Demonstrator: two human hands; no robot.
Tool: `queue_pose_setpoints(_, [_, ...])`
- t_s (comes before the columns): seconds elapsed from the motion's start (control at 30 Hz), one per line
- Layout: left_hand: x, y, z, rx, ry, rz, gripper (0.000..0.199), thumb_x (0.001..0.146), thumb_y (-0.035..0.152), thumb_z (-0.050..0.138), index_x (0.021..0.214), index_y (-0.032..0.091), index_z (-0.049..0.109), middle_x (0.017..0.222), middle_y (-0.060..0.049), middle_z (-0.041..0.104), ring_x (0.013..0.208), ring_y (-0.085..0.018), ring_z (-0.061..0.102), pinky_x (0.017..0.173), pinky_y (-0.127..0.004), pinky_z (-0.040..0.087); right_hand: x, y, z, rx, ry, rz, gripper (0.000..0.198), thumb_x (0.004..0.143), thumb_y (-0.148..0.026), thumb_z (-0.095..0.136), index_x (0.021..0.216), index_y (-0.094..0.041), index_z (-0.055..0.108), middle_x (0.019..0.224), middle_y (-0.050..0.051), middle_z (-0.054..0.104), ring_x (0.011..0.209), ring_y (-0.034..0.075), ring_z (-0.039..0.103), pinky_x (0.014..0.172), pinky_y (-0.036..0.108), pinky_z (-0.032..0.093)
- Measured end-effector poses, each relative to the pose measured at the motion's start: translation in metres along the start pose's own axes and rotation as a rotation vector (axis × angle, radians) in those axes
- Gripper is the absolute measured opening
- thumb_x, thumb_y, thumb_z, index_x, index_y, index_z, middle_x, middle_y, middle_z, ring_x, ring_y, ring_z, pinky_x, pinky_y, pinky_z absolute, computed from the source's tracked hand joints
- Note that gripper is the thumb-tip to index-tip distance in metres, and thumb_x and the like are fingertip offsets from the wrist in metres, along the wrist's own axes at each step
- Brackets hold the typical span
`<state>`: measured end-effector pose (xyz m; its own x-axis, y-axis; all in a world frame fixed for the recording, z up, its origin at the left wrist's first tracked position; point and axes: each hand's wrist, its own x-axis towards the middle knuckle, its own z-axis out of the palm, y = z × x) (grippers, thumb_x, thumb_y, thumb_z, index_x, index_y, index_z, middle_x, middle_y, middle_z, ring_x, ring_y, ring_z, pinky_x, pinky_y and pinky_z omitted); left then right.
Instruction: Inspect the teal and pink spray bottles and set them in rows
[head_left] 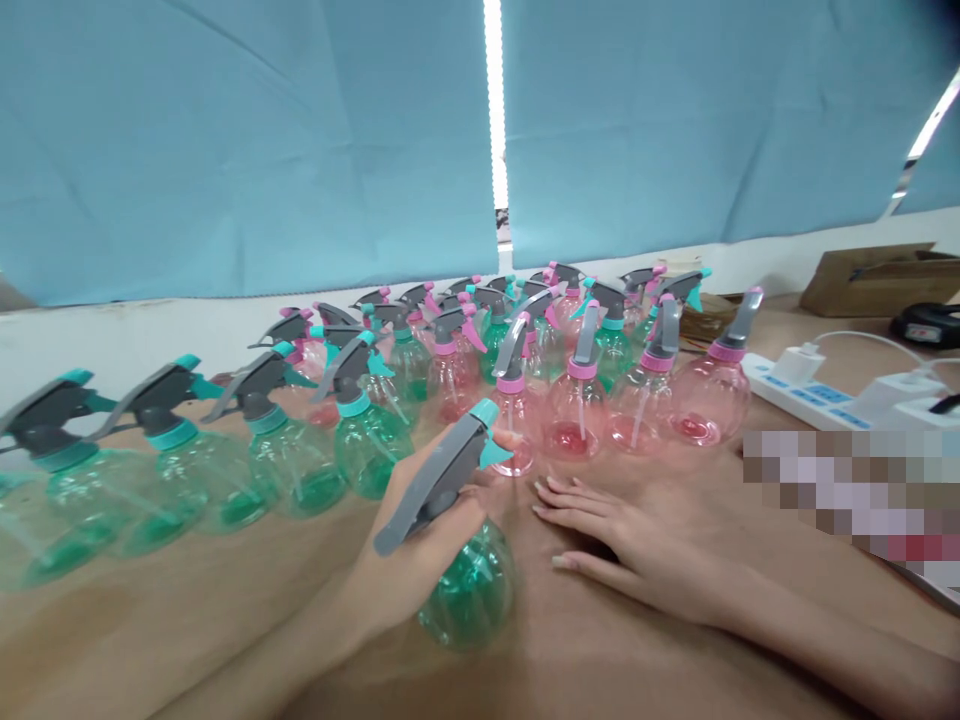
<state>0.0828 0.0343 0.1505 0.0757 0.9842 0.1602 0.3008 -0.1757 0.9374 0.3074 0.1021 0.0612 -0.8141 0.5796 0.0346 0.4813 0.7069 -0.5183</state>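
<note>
My left hand (431, 520) is wrapped round the neck of a green spray bottle (472, 590), just below its grey head with a teal nozzle. The bottle is close to upright, low in front of me; whether its base touches the table I cannot tell. Palm down, my right hand (622, 535) rests on the brown table (585, 650) with fingers stretched out and holding nothing. Just beyond its fingertips stands a row of pink spray bottles (577, 410) with grey heads. Green spray bottles (300, 460) line up to the left of my left hand.
More pink and green spray bottles (450, 370) crowd behind the front rows. At the right lie a white power strip (817, 395) with plugged-in chargers, a cardboard box (877, 280) and a black object (930, 325). A blue curtain (262, 150) hangs at the back.
</note>
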Motion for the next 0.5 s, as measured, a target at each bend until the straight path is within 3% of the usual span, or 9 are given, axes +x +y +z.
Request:
queue_pose_setpoints(0.17, [-0.0004, 0.005, 0.0006, -0.015, -0.014, -0.001, 0.015, 0.076, 0.022, 0.059, 0.09, 0.023, 0.057, 0.08, 0.004, 0.059, 0.069, -0.014, 0.056, 0.064, -0.025, 0.046, 0.0007, -0.0008, -0.0018, -0.011, -0.017, 0.004, 0.063, 0.097, -0.057, 0.041, 0.146, -0.019, 0.04, 0.155, 0.006, 0.032, 0.144, 0.026, 0.026, 0.118, 0.048, 0.024])
queue_pose_setpoints(0.5, [-0.0034, 0.0053, 0.0021, -0.001, -0.014, 0.001, 0.021, 0.075, 0.025, 0.059, 0.096, 0.026, 0.059, 0.073, 0.006, 0.052, 0.056, -0.012, 0.043, 0.056, -0.024, 0.041, -0.0012, -0.002, -0.0047, 0.002, -0.01, 0.01, 0.06, 0.096, -0.057, 0.044, 0.145, -0.022, 0.043, 0.154, 0.005, 0.036, 0.143, 0.027, 0.028, 0.117, 0.05, 0.026])
